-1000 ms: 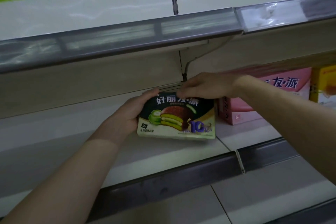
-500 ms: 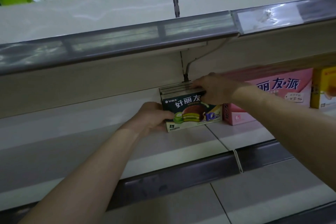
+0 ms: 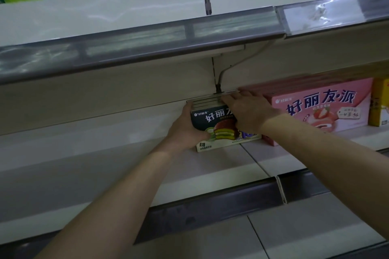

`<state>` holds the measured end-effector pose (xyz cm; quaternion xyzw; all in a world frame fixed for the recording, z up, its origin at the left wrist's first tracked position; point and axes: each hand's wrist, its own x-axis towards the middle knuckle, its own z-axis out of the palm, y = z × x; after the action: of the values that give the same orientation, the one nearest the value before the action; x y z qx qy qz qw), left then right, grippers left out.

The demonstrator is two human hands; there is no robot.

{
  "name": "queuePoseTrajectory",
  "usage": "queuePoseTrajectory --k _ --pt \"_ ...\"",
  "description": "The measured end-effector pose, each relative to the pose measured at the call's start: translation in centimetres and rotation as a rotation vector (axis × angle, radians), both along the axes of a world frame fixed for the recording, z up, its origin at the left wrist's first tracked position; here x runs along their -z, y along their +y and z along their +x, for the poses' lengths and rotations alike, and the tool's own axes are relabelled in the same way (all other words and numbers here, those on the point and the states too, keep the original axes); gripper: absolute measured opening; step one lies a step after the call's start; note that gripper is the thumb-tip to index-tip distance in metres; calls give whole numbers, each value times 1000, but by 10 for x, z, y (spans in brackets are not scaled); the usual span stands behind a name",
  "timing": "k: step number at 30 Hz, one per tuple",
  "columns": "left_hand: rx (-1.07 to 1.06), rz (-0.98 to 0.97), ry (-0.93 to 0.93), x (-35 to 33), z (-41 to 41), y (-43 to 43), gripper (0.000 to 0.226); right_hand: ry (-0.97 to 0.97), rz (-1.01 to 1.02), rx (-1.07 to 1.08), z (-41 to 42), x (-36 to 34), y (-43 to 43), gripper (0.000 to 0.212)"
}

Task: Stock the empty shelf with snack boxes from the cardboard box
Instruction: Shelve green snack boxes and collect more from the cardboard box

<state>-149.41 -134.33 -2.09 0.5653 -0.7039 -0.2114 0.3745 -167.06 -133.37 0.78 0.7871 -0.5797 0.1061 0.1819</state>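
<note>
pushed deeper since a second ago, the dark snack boxes stand upright at the back of the shelf, just beside the pink boxes. the left hand grips their left edge; the right hand presses flat on top, likely squaring the row.

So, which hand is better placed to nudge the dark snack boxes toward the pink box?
Probably left. The left hand grips the left side of the dark snack boxes, opposite the pink box; the right hand lies flat over their top.

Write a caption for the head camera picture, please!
Left hand and right hand steady dark snack boxes beside pink boxes.
</note>
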Motion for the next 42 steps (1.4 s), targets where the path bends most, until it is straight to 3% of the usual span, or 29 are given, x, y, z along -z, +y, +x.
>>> queuePoseTrajectory --k 8,14,24,29,35,42 --pt "-3 18 17 -14 4 1 83 -17 -15 -37 0 0 1 66" --pt "63 153 -124 -27 8 -1 89 -32 8 -38 1 -2 3 66" --pt "32 -51 -266 -25 10 -7 87 -41 11 -7 3 1 1 68" --pt "-3 -197 -393 -25 8 -1 70 -57 11 5 3 1 3 66" --pt "59 -156 -251 -25 13 -4 54 -63 14 -2 4 1 3 67" --pt "96 -72 -149 -32 18 -8 59 -80 18 -21 6 -1 -2 60"
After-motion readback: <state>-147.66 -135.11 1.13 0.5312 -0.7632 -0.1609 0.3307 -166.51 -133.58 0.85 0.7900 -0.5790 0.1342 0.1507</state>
